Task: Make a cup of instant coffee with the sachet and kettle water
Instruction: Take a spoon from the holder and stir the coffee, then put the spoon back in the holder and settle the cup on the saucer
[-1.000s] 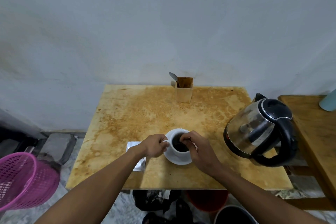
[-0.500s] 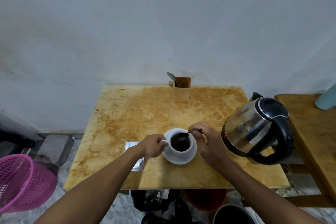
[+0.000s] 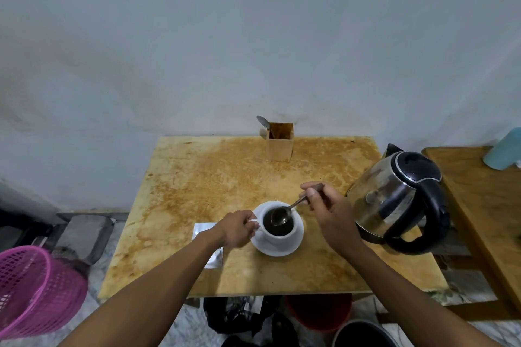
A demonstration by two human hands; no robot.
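Spoon [image 3: 282,214] now lifted above cup [image 3: 279,229], right hand [image 3: 328,211] drawn back

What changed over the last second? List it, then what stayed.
The right hand drew back toward the kettle, lifting the spoon so its bowl sits at the cup rim. The left hand still grips the cup handle; saucer, sachet and kettle unmoved.

Cup: white ceramic cup [image 3: 279,236] of dark coffee on a white saucer [image 3: 277,249], near the stained wooden table's [image 3: 211,177] front edge.
Left hand [image 3: 236,229]: gripping the cup's handle.
Right hand [image 3: 327,211]: pinching a metal spoon [image 3: 283,213], bowl over the coffee.
Kettle: steel and black electric kettle [image 3: 397,201], at the right edge.
Sachet: silver sachet [image 3: 210,248], partly under the left wrist.
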